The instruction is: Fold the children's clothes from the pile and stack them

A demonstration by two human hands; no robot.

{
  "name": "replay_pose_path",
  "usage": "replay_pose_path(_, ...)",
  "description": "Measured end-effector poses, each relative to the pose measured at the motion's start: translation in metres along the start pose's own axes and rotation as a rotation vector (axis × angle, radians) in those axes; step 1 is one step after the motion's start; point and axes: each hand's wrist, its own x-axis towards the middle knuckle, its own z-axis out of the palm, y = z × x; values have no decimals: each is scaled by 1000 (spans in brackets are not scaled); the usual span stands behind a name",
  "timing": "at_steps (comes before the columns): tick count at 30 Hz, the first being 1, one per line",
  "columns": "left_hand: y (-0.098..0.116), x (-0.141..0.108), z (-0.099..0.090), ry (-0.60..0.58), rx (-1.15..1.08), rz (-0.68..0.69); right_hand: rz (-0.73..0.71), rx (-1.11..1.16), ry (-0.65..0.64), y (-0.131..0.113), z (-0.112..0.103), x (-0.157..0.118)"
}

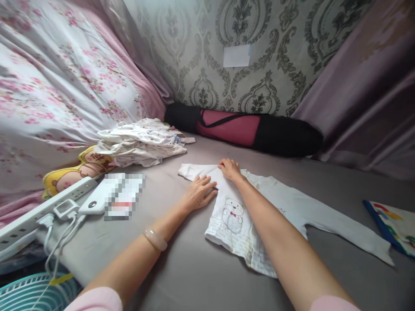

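A small white long-sleeved shirt (275, 201) with a bear drawing on its front lies spread on the grey sheet. One sleeve points left, the other stretches out to the right. My left hand (201, 193), a pale bangle on its wrist, rests with fingers stretched and apart on the left sleeve near the armpit. At the upper edge of the same sleeve, by the shoulder, my right hand (231, 169) has its fingers bent and close together on the cloth. Its forearm crosses over the shirt and hides part of the front. The fingertips are partly hidden.
A heap of light clothes (142, 142) lies at the back left, beside a yellow cartoon pillow (84, 168). Nearer are a power strip (74, 192) and a white power bank (102, 194) with cables. A black and red long bag (233, 129) lies along the wall. A colourful book (395, 224) sits right.
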Motion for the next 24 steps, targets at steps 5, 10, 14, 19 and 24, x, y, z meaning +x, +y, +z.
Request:
replay_pose_path(5, -1, 0, 6, 132, 96, -226, -54, 8, -39, -13, 4, 7)
replay_pose_path(10, -7, 1, 14, 192, 209, -591, -150, 43, -89, -49, 11, 26)
replay_pose_path(14, -8, 1, 16, 207, 206, -663, -197, 70, -85, -67, 20, 34)
replay_pose_path(19, -4, 4, 13, 132, 238, -730, -210, 73, 40, -71, 33, 32)
replay_pose_path(24, -6, 3, 12, 133, 253, -688, -242, 28, 84, -69, 26, 15)
